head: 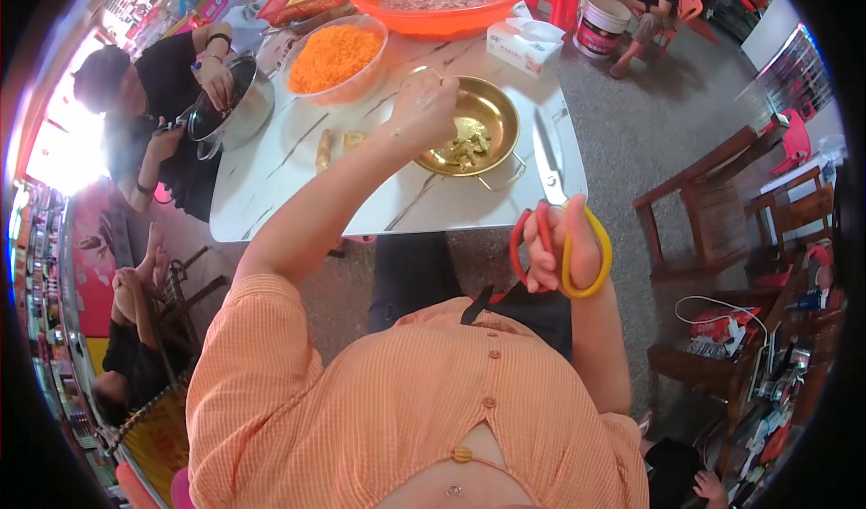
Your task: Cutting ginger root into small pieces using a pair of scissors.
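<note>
My left hand (426, 106) is over the left rim of a two-handled brass-coloured pan (504, 113), its fingers bent; whether it holds anything is hidden. Small cut pieces of food (470, 145) lie in the pan. In my right hand (565, 248) are large scissors (549, 164) with one red and one yellow handle loop, the blades pointing away from me over the table's right part. Left of the pan, a knobbly root-like piece (325, 149) and a pale cut piece (354, 140) lie on the marble-patterned table (284, 205).
Farther back stand a clear bowl of shredded orange food (336, 59), an orange basin of minced meat (440, 19), a red basket (277, 10) and a tissue box (524, 44). A person at the left reaches into a steel pot (250, 106). Wooden chairs (717, 218) stand right.
</note>
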`<state>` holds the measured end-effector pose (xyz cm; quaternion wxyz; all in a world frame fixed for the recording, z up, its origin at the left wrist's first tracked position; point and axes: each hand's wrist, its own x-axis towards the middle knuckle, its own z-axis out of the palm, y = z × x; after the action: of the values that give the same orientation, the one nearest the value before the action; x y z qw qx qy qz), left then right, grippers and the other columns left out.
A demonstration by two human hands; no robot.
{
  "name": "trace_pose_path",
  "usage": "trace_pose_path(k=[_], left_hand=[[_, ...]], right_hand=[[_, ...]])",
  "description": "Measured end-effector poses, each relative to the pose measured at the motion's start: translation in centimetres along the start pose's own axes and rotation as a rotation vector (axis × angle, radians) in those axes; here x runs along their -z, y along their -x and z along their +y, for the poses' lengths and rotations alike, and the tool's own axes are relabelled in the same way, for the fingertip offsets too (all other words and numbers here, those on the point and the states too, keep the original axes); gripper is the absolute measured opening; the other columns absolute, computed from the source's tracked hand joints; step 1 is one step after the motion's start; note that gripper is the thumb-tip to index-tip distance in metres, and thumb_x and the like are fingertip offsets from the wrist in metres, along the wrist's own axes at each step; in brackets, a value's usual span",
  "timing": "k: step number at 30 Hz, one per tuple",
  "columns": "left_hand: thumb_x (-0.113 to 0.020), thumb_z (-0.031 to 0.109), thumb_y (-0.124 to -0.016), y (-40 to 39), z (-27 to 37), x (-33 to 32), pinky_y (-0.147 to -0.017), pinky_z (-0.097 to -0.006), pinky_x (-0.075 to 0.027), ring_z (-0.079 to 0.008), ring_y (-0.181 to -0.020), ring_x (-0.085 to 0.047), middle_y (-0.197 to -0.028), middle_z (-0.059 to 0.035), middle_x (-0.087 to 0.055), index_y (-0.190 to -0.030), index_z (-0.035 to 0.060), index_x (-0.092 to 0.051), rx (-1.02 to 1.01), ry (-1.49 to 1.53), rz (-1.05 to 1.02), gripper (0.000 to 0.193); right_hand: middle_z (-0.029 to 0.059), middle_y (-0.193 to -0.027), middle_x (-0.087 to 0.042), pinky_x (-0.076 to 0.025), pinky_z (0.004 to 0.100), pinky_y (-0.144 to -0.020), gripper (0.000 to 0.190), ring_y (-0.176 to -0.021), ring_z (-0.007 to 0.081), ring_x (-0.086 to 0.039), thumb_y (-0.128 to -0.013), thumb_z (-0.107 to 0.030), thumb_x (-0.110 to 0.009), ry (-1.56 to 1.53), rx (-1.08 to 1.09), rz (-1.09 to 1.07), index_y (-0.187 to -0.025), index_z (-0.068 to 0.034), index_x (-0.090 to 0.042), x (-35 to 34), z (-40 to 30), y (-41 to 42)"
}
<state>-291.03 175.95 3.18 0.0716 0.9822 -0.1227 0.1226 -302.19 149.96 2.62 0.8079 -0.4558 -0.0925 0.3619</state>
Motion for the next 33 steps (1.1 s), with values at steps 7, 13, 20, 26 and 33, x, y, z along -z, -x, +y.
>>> trace_pose_path(k=[7, 13, 20, 26, 33], left_hand=[[-0.052, 0.020, -0.086, -0.5, -0.2, 1.7, -0.067, -0.0415, -0.047, -0.0299, -0.078, -0.061, -0.083, -0.0248, -0.059, -0.088, -0.0041, -0.055, 0.131, 0.181, -0.064, 0.024], [-0.043, 0.037, -0.093, 0.2, -1.7, 2.1, -0.053, -0.0301, -0.050, -0.0204, -0.066, -0.063, -0.085, -0.0174, -0.062, -0.094, 0.0025, -0.056, 0.669, 1.530, -0.365, 0.037], [-0.040, 0.025, -0.094, 2.2, -1.5, 2.4, -0.059, -0.0212, -0.053, -0.0186, -0.074, -0.065, -0.079, -0.0109, -0.060, -0.112, -0.0013, -0.047, 0.552, 1.815, -0.351, 0.033], [-0.040, 0.035, -0.094, 3.0, -3.2, 3.7, -0.039, -0.0170, -0.040, -0.0093, -0.050, -0.054, -0.064, -0.0031, -0.056, -0.095, 0.0033, -0.051, 0.477, 1.560, -0.230, 0.034], [-0.039, 0.045, -0.093, 7.5, -9.2, 7.3, -0.043, -0.0198, -0.034, -0.0062, -0.051, -0.048, -0.063, -0.0006, -0.056, -0.089, 0.0065, -0.057, 0.509, 1.172, -0.045, 0.043]], right_hand=[[0.0011, -0.048, -0.040, -0.046, 0.0290, -0.037, 0.069, -0.031, 0.0111, -0.037, -0.086, -0.067, -0.024, 0.085, 0.084, 0.162, -0.083, -0.002, -0.047, 2.5, -0.4, -0.1], [0.0006, -0.045, -0.038, -0.043, 0.0290, -0.035, 0.065, -0.030, 0.0114, -0.037, -0.086, -0.067, -0.029, 0.100, 0.062, 0.365, -0.079, -0.004, -0.047, 3.1, 1.2, -1.7], [-0.0010, -0.044, -0.033, -0.038, 0.0303, -0.036, 0.067, -0.031, 0.0115, -0.032, -0.082, -0.071, -0.032, -0.025, 0.050, 0.483, -0.078, -0.006, -0.048, 3.8, 2.3, -4.0], [-0.0007, -0.046, -0.034, -0.033, 0.0275, -0.033, 0.066, -0.031, 0.0106, -0.030, -0.083, -0.069, -0.034, -0.099, 0.087, 0.523, -0.076, -0.005, -0.047, 4.5, 2.6, -5.6], [-0.0023, -0.047, -0.033, -0.031, 0.0262, -0.035, 0.065, -0.032, 0.0100, -0.028, -0.082, -0.071, -0.034, -0.157, 0.046, 0.588, -0.076, -0.008, -0.047, 3.9, 1.8, -5.7]])
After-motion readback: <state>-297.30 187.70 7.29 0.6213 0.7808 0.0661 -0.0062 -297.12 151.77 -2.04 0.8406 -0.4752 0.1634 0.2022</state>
